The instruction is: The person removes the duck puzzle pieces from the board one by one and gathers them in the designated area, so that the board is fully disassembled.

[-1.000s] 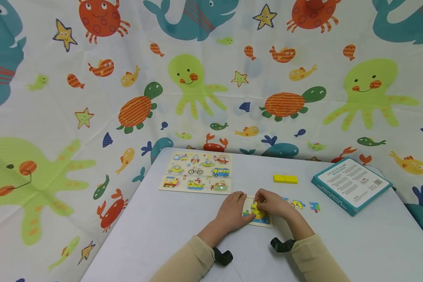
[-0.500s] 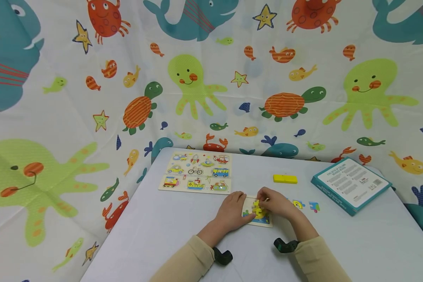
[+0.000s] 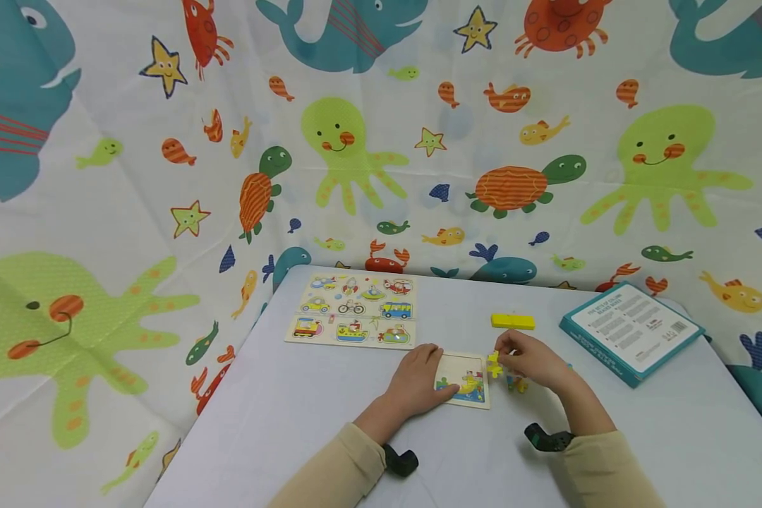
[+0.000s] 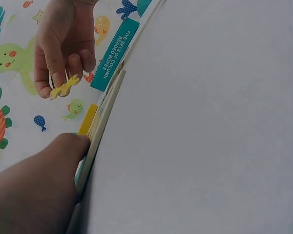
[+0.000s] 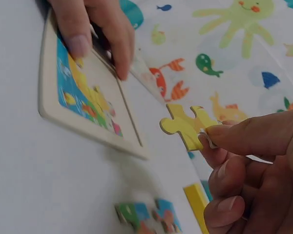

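Just outside board (image 3: 455, 363), right grip (image 3: 535, 361) pinches yellow piece (image 3: 494, 365); left grip (image 3: 415, 379), uncurled, overlaps board's left edge.

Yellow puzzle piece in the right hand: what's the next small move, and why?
I'd probably set the yellow puzzle piece down by the loose pieces: a second ago it was over the frame, but now the right hand pinches it raised off to the right, near them. The frame's upper part is unfilled, and the left hand rests on its left side.
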`<control>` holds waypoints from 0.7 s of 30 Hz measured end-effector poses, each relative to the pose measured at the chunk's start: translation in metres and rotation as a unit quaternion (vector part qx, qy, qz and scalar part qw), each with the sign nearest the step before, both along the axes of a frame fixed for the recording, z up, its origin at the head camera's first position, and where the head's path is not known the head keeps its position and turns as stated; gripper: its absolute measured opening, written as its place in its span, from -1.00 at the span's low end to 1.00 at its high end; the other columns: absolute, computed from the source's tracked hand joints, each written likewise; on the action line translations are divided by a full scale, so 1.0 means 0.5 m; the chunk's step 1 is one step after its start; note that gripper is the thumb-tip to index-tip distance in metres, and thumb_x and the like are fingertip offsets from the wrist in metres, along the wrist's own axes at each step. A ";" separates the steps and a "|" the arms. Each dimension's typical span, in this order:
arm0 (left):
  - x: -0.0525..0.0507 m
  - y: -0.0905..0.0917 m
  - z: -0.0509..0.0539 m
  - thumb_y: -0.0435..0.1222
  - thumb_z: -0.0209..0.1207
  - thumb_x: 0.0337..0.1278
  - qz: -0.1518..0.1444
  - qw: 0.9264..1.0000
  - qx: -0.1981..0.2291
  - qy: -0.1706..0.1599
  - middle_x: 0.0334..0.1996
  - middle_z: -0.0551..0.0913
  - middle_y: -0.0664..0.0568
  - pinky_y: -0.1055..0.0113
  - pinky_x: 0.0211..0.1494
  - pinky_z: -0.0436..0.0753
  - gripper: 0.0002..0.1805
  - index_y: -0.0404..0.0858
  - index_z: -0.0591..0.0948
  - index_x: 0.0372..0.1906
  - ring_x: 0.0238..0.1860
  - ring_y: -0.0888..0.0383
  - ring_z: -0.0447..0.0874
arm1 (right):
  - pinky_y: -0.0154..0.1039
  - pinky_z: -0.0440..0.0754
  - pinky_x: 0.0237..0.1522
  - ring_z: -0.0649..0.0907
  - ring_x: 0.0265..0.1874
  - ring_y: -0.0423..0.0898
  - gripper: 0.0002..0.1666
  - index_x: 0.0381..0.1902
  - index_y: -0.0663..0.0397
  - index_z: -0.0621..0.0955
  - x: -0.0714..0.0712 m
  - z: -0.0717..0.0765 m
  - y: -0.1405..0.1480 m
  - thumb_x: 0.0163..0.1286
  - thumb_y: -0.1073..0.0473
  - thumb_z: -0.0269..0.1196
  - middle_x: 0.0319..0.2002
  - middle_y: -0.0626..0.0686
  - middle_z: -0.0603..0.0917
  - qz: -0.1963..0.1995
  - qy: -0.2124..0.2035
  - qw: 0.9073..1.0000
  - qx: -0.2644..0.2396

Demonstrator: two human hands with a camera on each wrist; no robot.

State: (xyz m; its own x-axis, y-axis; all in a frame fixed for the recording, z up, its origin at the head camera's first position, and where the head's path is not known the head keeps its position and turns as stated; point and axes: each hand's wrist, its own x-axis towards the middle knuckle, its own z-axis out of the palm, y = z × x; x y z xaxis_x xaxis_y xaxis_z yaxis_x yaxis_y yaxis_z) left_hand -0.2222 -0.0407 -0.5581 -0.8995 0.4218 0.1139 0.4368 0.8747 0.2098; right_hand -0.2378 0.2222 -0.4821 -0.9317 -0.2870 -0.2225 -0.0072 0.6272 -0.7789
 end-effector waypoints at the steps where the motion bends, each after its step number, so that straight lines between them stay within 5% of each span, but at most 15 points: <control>1: 0.000 -0.001 0.000 0.37 -0.01 0.20 -0.001 1.000 0.000 -0.002 0.42 0.31 0.03 0.18 0.53 0.27 -0.07 -0.16 0.30 0.48 0.46 0.09 0.23 | -0.24 0.55 -0.36 0.53 -0.36 0.01 -0.78 -0.02 0.11 0.49 0.001 0.002 0.009 0.43 0.19 0.21 -0.19 0.10 0.54 -0.003 -0.003 1.000 -0.002; 21: -0.005 -0.011 0.002 0.39 -0.08 0.23 -0.016 1.000 -0.017 -0.005 0.43 0.31 0.04 0.18 0.53 0.27 -0.08 -0.14 0.28 0.49 0.46 0.10 0.22 | -0.31 0.47 -0.48 0.47 -0.50 -0.07 -0.65 0.04 0.20 0.46 0.029 -0.003 0.135 0.44 0.11 0.22 -0.23 0.12 0.51 -0.014 -0.018 1.000 -0.012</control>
